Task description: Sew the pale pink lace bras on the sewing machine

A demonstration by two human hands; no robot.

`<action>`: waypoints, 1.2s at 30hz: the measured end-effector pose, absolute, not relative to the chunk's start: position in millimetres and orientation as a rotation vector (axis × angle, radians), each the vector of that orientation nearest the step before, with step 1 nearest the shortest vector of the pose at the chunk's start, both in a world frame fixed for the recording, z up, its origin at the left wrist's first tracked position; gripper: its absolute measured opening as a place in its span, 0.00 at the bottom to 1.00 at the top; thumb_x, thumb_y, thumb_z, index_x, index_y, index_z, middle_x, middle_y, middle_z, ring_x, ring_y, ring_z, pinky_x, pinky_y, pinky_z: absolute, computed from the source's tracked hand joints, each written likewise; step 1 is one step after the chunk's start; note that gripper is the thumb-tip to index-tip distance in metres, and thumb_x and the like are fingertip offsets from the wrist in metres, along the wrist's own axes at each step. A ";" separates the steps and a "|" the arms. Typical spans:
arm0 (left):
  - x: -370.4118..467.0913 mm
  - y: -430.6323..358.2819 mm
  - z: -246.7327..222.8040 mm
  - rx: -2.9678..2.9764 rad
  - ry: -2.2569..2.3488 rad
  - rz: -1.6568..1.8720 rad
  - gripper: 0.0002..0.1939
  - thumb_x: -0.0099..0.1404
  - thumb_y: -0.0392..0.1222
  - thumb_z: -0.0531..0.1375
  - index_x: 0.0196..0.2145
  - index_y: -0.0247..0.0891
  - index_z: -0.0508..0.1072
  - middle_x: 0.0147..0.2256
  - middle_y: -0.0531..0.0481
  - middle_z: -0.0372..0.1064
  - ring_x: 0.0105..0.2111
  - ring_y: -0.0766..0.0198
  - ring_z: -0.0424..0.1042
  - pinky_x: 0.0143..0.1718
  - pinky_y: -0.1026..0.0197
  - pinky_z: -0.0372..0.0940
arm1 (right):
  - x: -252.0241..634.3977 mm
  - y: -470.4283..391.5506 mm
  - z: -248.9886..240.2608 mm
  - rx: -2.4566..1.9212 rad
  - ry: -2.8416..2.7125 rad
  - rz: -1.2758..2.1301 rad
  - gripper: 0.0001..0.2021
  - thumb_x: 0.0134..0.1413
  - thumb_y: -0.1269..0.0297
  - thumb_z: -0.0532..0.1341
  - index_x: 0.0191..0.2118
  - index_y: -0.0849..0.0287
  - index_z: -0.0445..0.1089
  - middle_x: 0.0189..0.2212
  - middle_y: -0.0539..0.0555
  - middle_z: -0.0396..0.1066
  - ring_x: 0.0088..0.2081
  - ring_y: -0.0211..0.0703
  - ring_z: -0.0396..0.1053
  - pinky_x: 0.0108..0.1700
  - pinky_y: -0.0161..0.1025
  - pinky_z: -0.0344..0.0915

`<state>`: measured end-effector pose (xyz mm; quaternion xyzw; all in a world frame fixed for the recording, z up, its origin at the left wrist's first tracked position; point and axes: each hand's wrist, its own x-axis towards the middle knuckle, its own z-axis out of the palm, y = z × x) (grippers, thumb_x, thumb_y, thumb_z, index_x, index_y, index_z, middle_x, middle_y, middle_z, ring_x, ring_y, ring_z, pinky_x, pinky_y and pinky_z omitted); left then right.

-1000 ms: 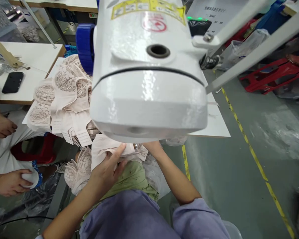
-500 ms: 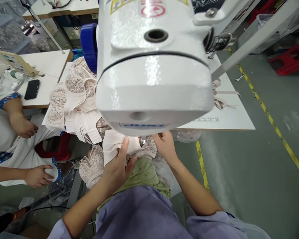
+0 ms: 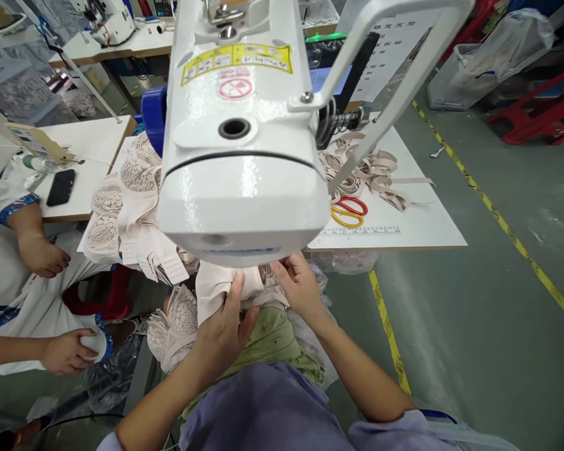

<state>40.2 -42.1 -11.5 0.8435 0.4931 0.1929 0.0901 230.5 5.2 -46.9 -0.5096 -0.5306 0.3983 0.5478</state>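
A white sewing machine head [image 3: 244, 200] fills the upper middle of the view and hides the needle area. Below its front edge lies a beige lace garment [image 3: 211, 288]. My left hand [image 3: 225, 322] rests on this fabric with its fingers spread and the thumb apart. At the garment's right side, my right hand [image 3: 298, 285] has its thumb and fingers close together by the machine's lower edge; what they pinch is too small to make out. More lace cups [image 3: 173, 326] hang to the left of my left hand.
A pile of beige lace garments [image 3: 131, 200] lies left of the machine. Red and yellow scissors [image 3: 349, 212], a ruler [image 3: 361, 231] and coiled straps [image 3: 380, 169] lie on the white table [image 3: 432, 228]. A co-worker's hands [image 3: 70, 351] are at the left, near a phone [image 3: 61, 187].
The view has shifted, so the machine appears smaller and further left, and the scissors and straps now show. My right hand has moved slightly left, its fingers more bent. My left hand stays on the fabric.
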 end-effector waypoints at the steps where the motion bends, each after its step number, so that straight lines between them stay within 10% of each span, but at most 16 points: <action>1: 40.7 -42.2 -11.9 2.513 1.459 0.575 0.38 0.73 0.44 0.55 0.71 0.35 0.39 0.63 0.34 0.60 0.61 0.49 0.66 0.55 0.52 0.70 | 229.5 4.3 -46.9 -1.199 -1.245 0.962 0.09 0.65 0.57 0.58 0.44 0.54 0.71 0.44 0.56 0.69 0.43 0.44 0.70 0.43 0.42 0.69; 17: 52.0 -60.1 -20.8 2.502 1.471 0.645 0.41 0.73 0.45 0.55 0.72 0.33 0.33 0.62 0.28 0.60 0.58 0.47 0.69 0.48 0.53 0.75 | 214.0 -30.2 -44.1 -1.197 -1.067 1.140 0.16 0.60 0.52 0.61 0.48 0.55 0.66 0.42 0.55 0.69 0.43 0.45 0.69 0.45 0.41 0.68; 22: 71.2 -106.0 -30.9 2.440 1.260 0.591 0.45 0.71 0.44 0.56 0.71 0.30 0.30 0.63 0.26 0.58 0.61 0.43 0.65 0.53 0.47 0.72 | 217.0 -64.3 -41.0 -1.217 -1.027 1.297 0.12 0.61 0.52 0.61 0.37 0.56 0.71 0.33 0.51 0.72 0.37 0.43 0.69 0.41 0.39 0.67; 25: 64.7 -118.2 -28.2 2.141 1.095 0.509 0.42 0.70 0.44 0.57 0.71 0.34 0.36 0.54 0.35 0.72 0.51 0.51 0.75 0.44 0.53 0.75 | 230.7 -78.0 -37.0 -1.274 -0.931 1.371 0.13 0.59 0.51 0.63 0.35 0.56 0.73 0.30 0.50 0.72 0.32 0.42 0.68 0.34 0.37 0.65; 29: 40.9 -101.5 -14.8 1.990 1.054 0.566 0.16 0.72 0.39 0.55 0.56 0.40 0.68 0.35 0.50 0.79 0.33 0.62 0.78 0.35 0.62 0.73 | 251.3 -82.3 -32.3 -1.297 -1.029 1.475 0.12 0.57 0.52 0.65 0.35 0.56 0.74 0.29 0.50 0.72 0.32 0.41 0.67 0.34 0.37 0.63; 36: 36.5 -58.0 16.2 2.336 0.810 0.597 0.30 0.69 0.34 0.53 0.67 0.37 0.52 0.63 0.35 0.59 0.66 0.50 0.55 0.64 0.43 0.57 | 255.1 -74.5 -7.3 -1.362 -1.609 1.341 0.07 0.56 0.60 0.63 0.31 0.56 0.71 0.27 0.48 0.69 0.31 0.39 0.65 0.33 0.36 0.59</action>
